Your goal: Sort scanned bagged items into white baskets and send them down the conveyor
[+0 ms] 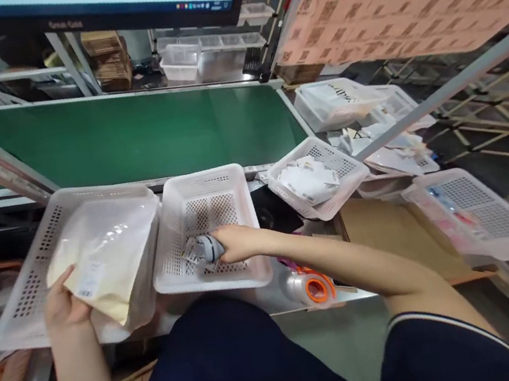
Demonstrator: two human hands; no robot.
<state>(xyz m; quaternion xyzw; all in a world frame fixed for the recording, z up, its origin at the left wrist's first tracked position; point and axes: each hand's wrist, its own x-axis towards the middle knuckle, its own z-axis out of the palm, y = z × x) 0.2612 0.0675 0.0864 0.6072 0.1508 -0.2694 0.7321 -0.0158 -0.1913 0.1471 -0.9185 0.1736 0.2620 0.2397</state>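
Observation:
My left hand (61, 305) grips the near corner of a cream package in a clear plastic bag (104, 254), which lies in a white perforated basket (30, 280) at the left. A white label sits on the package beside my fingers. My right hand (238, 242) reaches across into a second white basket (244, 218) in the middle and is closed on a small grey handheld device (209, 248) resting near the basket's bottom.
A green conveyor belt (138, 135) runs behind the baskets under a monitor (105, 1). A tilted basket of paper slips (314, 180) and more white baskets (483, 217) stand at the right. An orange tape dispenser (312, 286) lies by my right forearm.

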